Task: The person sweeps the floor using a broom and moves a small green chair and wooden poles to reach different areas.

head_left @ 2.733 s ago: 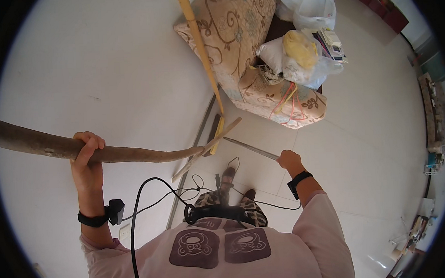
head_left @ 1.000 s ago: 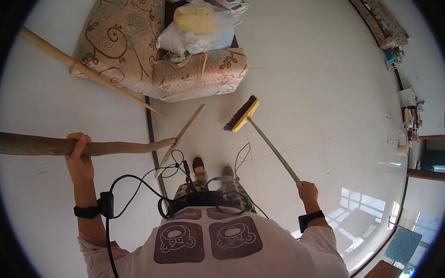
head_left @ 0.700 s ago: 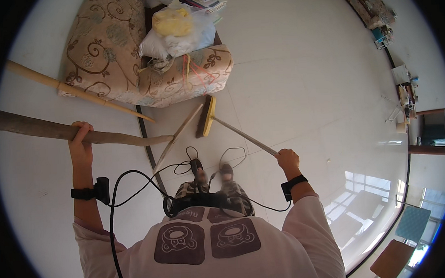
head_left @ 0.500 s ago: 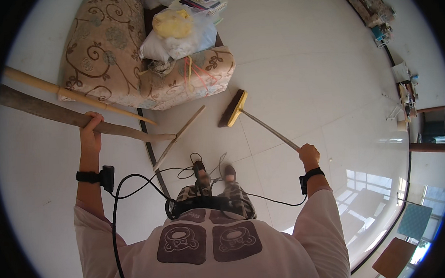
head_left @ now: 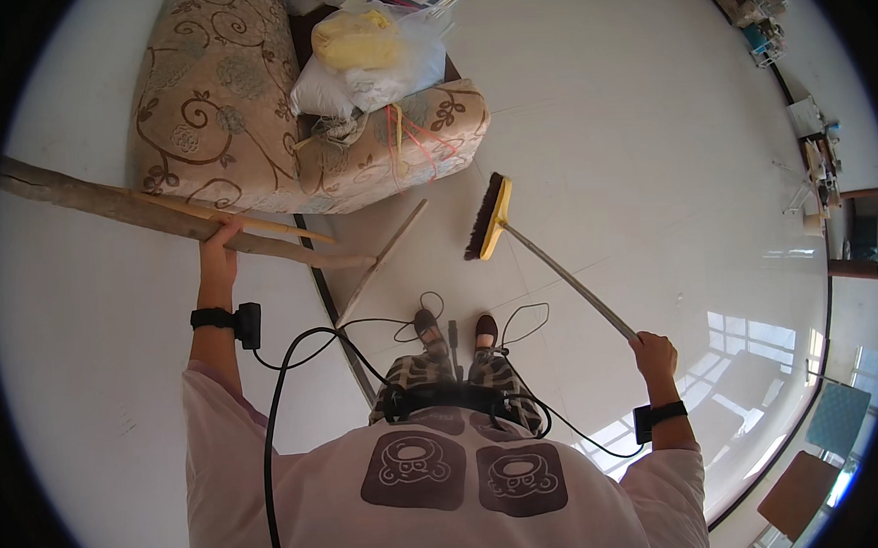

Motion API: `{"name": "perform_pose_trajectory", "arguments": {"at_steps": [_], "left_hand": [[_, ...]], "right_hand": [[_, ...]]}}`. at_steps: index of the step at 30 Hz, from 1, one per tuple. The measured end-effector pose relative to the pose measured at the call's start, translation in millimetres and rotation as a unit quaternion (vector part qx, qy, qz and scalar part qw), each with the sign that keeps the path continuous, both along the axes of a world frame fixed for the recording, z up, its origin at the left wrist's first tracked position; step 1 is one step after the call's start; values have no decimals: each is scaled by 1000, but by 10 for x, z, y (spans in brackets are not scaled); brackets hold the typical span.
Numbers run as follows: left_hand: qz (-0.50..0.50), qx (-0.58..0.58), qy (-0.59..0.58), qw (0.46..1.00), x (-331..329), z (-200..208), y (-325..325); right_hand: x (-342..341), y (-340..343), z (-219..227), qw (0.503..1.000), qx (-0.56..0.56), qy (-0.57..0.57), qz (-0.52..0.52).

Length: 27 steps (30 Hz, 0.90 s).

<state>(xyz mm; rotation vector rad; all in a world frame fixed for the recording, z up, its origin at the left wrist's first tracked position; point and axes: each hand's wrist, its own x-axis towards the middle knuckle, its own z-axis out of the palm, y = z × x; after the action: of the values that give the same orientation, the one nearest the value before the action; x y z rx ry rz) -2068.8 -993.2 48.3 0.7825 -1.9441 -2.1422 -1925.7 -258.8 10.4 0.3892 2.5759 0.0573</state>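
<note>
Largest item: a floral-patterned sofa (head_left: 219, 117), far left, with plastic bags (head_left: 366, 57) heaped on it. It stands where it did.

Next, a T-shaped wooden tool (head_left: 296, 252), left side. Its thick shaft has swung across the bamboo pole (head_left: 285, 229) since half a second ago and overlaps it in view; whether the two touch cannot be told. The shaft is brown, weathered and slightly bent. The straight, paler crosspiece (head_left: 401, 234) lies obliquely at floor level, its near end close to the dark skirting.

Third, a broom (head_left: 568, 277), right of centre on the pale tiles. At 0.7 s ago its head stood just beside the crosspiece; it is now well to the right, bare floor between them. Assessed as a sweeping stroke, with the broom drawn clear of the wooden tool. The broom has a thin grey handle, a yellow block and dark, dense bristles facing left; no damage noted.

Smallest, the hands. Left hand (head_left: 219, 246): fingers wrapped around the wooden shaft. Right hand (head_left: 655, 355): closed firmly around the near end of the broom handle.
</note>
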Motion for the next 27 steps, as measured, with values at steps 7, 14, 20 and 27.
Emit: {"name": "perform_pose_trajectory", "arguments": {"at_steps": [7, 14, 20, 27], "left_hand": [[12, 25, 66, 997, 672, 750, 422], [24, -33, 66, 997, 1097, 1505, 829], [41, -48, 40, 997, 1264, 1560, 1074], [49, -77, 4, 996, 1361, 1394, 1195]], "right_hand": [[-6, -58, -631, 996, -84, -5, 38], [-155, -376, -1648, 971, -232, -7, 61], [-758, -757, -2448, 967, -230, -41, 100], [-819, -561, -2936, 961, -273, -42, 1]]}}
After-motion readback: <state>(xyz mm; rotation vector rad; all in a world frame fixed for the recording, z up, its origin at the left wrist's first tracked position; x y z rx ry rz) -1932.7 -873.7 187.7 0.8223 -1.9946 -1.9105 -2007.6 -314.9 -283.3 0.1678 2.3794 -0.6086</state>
